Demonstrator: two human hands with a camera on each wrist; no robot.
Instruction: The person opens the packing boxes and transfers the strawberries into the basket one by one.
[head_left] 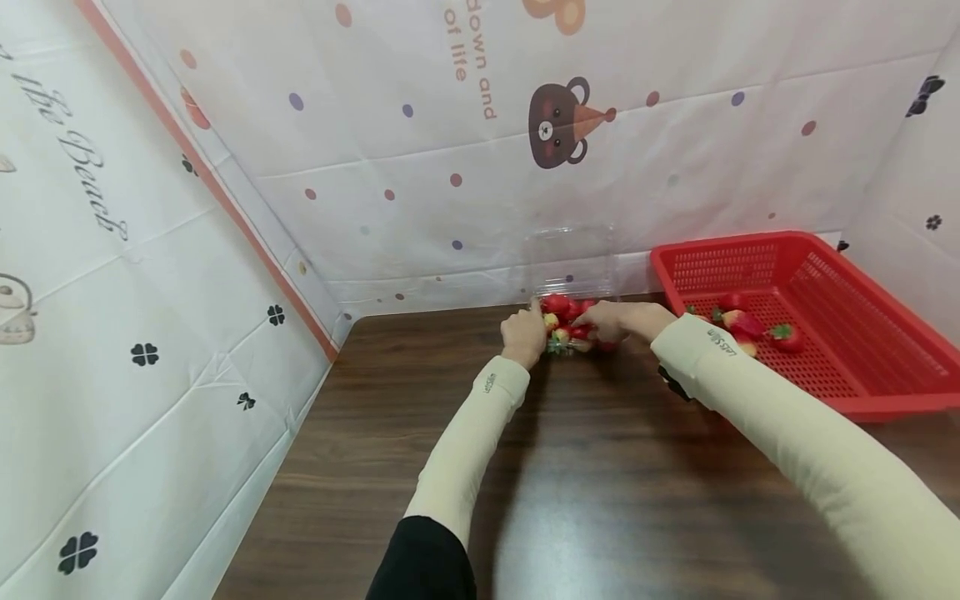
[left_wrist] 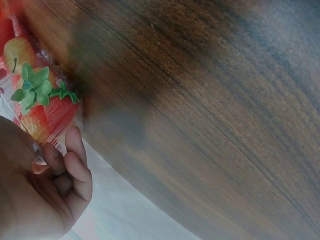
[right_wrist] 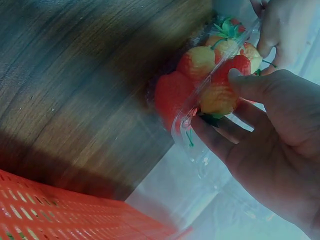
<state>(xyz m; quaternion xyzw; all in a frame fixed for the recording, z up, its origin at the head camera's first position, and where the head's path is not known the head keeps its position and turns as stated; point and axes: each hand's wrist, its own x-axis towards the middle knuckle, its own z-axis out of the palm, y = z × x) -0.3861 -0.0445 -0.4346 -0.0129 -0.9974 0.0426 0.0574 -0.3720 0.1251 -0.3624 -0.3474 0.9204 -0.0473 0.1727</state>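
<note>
A clear plastic box (head_left: 572,260) of strawberries (head_left: 557,304) stands at the table's far edge, its lid raised against the wall. My left hand (head_left: 525,333) pinches the box's left rim (left_wrist: 50,131) with curled fingers (left_wrist: 75,170). My right hand (head_left: 618,321) is at the box's right side. In the right wrist view its thumb (right_wrist: 250,85) and fingers hold a red and yellow strawberry (right_wrist: 218,99) at the box's clear rim (right_wrist: 182,119). More strawberries (right_wrist: 172,92) lie inside the box.
A red perforated basket (head_left: 731,247) stands at the right on the dark wooden table (head_left: 600,467), holding several strawberries (head_left: 742,321). Its corner also shows as the red basket (right_wrist: 50,215) in the right wrist view. Printed white sheeting (head_left: 150,292) walls the left, back and right.
</note>
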